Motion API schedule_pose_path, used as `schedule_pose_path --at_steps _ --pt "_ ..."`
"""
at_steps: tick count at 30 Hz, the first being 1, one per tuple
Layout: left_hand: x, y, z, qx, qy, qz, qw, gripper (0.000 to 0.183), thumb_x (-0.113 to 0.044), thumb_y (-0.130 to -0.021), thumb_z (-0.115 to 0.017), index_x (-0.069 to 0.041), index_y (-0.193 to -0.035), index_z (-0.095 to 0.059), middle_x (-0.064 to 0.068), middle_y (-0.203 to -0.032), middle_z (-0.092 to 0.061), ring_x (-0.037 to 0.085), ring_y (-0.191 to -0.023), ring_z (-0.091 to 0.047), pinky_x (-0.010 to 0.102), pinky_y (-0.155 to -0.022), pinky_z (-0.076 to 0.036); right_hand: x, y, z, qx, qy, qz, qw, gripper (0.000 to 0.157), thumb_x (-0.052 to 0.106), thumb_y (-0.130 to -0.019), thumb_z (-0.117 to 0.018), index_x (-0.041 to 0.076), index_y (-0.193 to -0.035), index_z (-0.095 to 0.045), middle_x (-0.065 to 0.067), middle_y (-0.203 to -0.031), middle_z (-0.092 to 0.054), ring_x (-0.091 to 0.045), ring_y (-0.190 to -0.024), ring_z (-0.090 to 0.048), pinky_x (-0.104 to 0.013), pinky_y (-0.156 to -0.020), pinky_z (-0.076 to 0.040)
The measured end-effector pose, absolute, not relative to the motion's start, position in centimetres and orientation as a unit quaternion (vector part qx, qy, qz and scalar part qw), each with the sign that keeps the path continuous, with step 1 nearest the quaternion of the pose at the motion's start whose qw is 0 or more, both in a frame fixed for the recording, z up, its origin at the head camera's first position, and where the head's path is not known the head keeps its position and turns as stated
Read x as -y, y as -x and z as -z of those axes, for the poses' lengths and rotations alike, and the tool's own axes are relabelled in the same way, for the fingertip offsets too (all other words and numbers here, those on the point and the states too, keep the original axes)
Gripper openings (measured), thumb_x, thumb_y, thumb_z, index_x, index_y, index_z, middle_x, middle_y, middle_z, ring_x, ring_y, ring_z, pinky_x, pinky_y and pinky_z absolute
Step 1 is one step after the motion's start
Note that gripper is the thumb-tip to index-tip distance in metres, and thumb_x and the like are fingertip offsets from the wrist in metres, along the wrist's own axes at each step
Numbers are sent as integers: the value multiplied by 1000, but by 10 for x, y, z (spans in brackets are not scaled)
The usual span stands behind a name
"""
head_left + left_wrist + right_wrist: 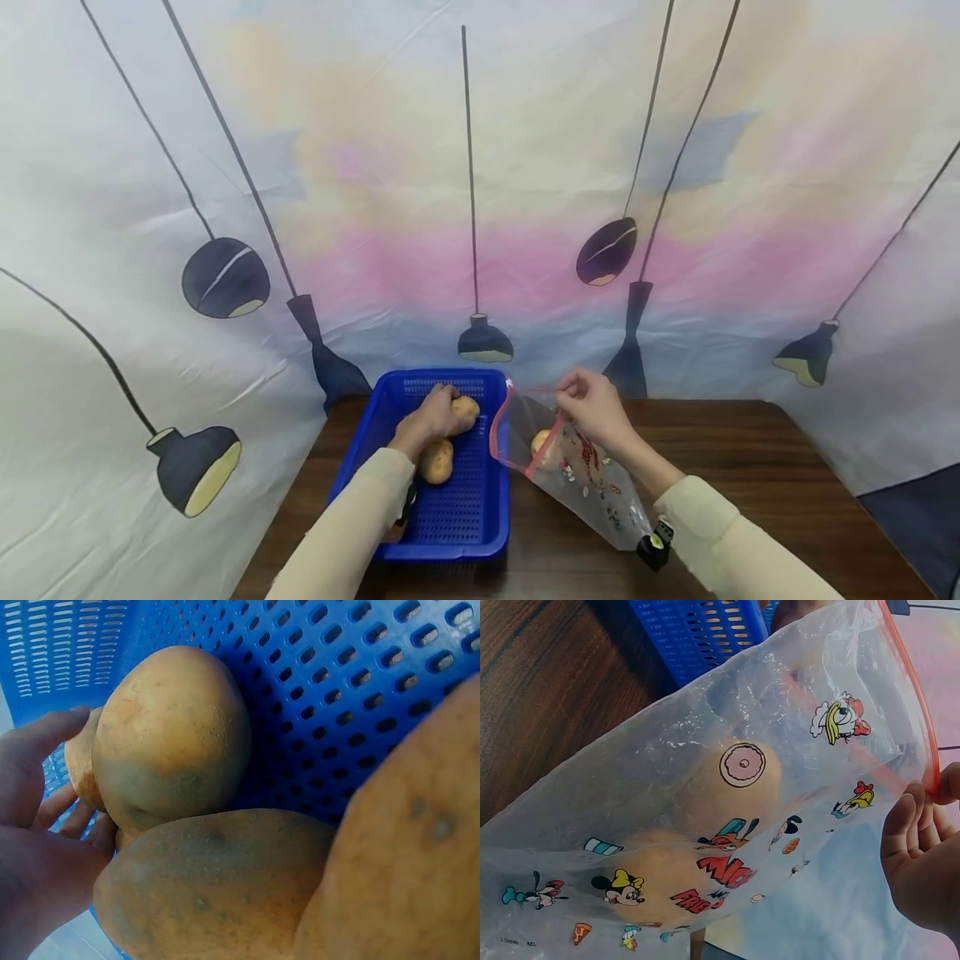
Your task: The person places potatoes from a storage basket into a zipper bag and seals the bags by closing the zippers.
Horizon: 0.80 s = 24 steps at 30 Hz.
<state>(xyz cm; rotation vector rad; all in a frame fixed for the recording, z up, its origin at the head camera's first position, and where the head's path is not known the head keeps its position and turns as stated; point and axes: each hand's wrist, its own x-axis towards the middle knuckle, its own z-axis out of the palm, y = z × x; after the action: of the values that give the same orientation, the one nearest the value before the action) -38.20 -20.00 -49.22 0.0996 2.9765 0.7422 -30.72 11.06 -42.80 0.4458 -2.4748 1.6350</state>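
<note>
My left hand [435,414] is down in the blue basket [497,547]. Its fingers and thumb curl about a potato [465,410] near the far end; in the left wrist view that potato [82,761] is partly hidden behind another. More potatoes [214,881] lie close beside the hand. With finger and thumb, my right hand [596,410] pinches the red-edged mouth of a clear zip bag [592,500] printed with cartoon figures. The bag's mouth gapes toward the basket. Inside it, potatoes [731,799] show through the plastic.
Basket and bag are on a dark wooden table [720,450]. Behind stands a fabric backdrop [547,183] painted with hanging lamps, close to the table's far edge. The bag's mouth adjoins the basket's right rim.
</note>
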Motion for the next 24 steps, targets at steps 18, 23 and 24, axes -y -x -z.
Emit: schedule_pose_path --at_steps 18,23,24 --pt "197 374 462 -943 -106 -312 -36 56 -25 -91 -86 3 -134 -65 19 -127 -62 30 -105 -63 46 -88 -55 -114 308 429 821 -148 -546 68 11 2 -97 -63 -2 -106 -67 -9 -82 -68 -25 -65 -65 -32 -54 -51" --pt "194 366 448 -927 -115 -351 -64 52 -21 -90 -87 0 -132 -66 17 -127 -62 28 -104 -64 44 -85 -57 -113 309 429 821 -147 -548 68 12 2 -96 -62 -2 -106 -68 -9 -82 -68 -26 -66 -65 -32 -55 -52" --pt "194 364 445 -925 -118 -355 -67 51 -20 -90 -87 -1 -132 -67 16 -127 -62 28 -104 -64 43 -84 -57 -113 309 429 820 -147 -549 68 12 1 -96 -62 -2 -106 -68 -9 -83 -68 -26 -66 -65 -32 -55 -52"
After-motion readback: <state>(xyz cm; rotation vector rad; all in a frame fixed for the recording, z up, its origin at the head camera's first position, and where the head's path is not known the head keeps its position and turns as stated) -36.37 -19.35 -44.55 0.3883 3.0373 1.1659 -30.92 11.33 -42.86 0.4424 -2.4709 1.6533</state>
